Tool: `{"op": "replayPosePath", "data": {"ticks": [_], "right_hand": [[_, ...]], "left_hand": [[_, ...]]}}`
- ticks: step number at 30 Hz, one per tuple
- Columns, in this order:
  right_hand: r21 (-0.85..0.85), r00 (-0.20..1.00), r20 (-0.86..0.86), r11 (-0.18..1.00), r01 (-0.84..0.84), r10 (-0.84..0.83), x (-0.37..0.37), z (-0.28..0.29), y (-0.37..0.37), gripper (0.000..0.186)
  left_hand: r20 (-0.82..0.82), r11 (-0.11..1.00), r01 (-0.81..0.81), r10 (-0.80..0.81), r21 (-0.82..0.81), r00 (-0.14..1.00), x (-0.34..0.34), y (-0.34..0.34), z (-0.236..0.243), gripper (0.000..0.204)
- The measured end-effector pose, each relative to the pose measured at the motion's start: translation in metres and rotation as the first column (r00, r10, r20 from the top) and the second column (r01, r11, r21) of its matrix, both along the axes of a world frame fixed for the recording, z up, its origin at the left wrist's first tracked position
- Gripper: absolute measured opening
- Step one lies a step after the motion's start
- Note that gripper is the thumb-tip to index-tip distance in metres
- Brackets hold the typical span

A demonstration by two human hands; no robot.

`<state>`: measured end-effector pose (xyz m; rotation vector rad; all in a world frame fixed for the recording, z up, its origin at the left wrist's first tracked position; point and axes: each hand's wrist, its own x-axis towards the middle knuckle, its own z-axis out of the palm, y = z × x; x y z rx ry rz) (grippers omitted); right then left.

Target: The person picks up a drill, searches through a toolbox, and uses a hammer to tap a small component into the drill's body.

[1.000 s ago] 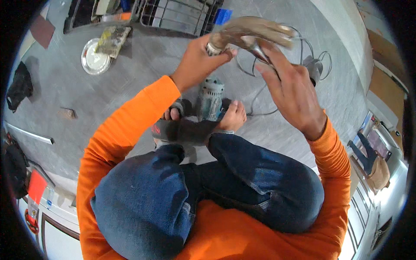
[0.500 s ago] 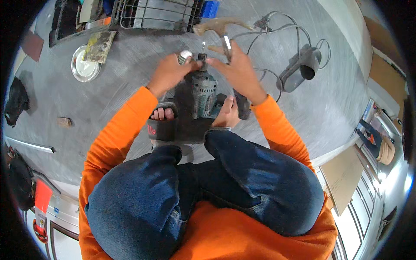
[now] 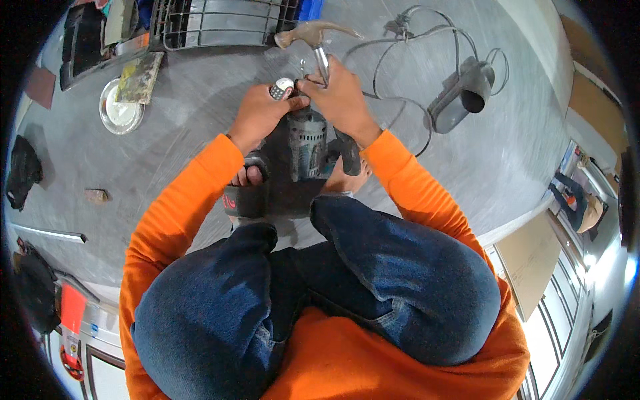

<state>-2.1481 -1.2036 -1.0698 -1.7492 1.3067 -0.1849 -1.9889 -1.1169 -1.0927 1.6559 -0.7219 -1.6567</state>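
Observation:
A dark grey-green power drill [image 3: 308, 143] stands between my feet, with a thin bit [image 3: 303, 67] pointing away from me. My left hand [image 3: 261, 113] is closed at the drill's front end, its thumb against the chuck. A small white-topped cylinder with a dotted side [image 3: 283, 87] shows beside its fingers; whether they grip it is unclear. My right hand [image 3: 339, 97] is closed round a claw hammer [image 3: 323, 63], its fingertips also close to the chuck. The hammer's head lies beyond the bit, and its black grip shows below my palm. My fingers partly hide the chuck.
A grey tubular tool [image 3: 460, 100] with a looped cable lies on the floor to the right. At the far left are a wire basket [image 3: 223, 47], a white round lid [image 3: 107, 110] and a stained board [image 3: 141, 79]. A small block [image 3: 97, 195] lies left.
My right hand has shifted left, closer to the drill's front, and the hammer has moved left and tilted with it. My left hand stays at the chuck. The whole view has shifted slightly.

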Motion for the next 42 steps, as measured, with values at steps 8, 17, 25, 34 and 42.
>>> {"op": "replayPosePath", "data": {"ticks": [8, 17, 25, 34, 42], "right_hand": [[0.318, 0.986, 0.167, 0.945, -0.074, 0.022, -0.016, -0.006, -0.018, 0.053], [0.102, 0.998, 0.065, 0.995, 0.018, -0.025, -0.009, -0.002, -0.006, 0.046], [-0.003, 0.999, 0.015, 0.999, -0.042, 0.042, -0.009, -0.010, -0.006, 0.050], [0.551, 0.956, 0.252, 0.834, -0.011, -0.154, -0.014, 0.000, -0.019, 0.040], [0.165, 0.970, 0.224, 0.985, 0.055, -0.092, -0.013, -0.011, -0.003, 0.044]], "left_hand": [[-0.194, 0.975, 0.106, -0.068, 0.195, 0.979, 0.015, -0.011, 0.004, 0.038], [0.070, 0.981, 0.089, -0.103, 0.174, 0.992, 0.004, -0.010, 0.026, 0.036], [-0.068, 0.974, 0.108, -0.096, 0.198, 0.993, 0.011, -0.013, 0.015, 0.036], [-0.246, 0.966, 0.160, -0.108, 0.204, 0.963, 0.019, -0.011, -0.008, 0.043], [-0.022, 0.978, 0.144, -0.142, 0.152, 0.990, 0.009, -0.014, 0.017, 0.041]]}}
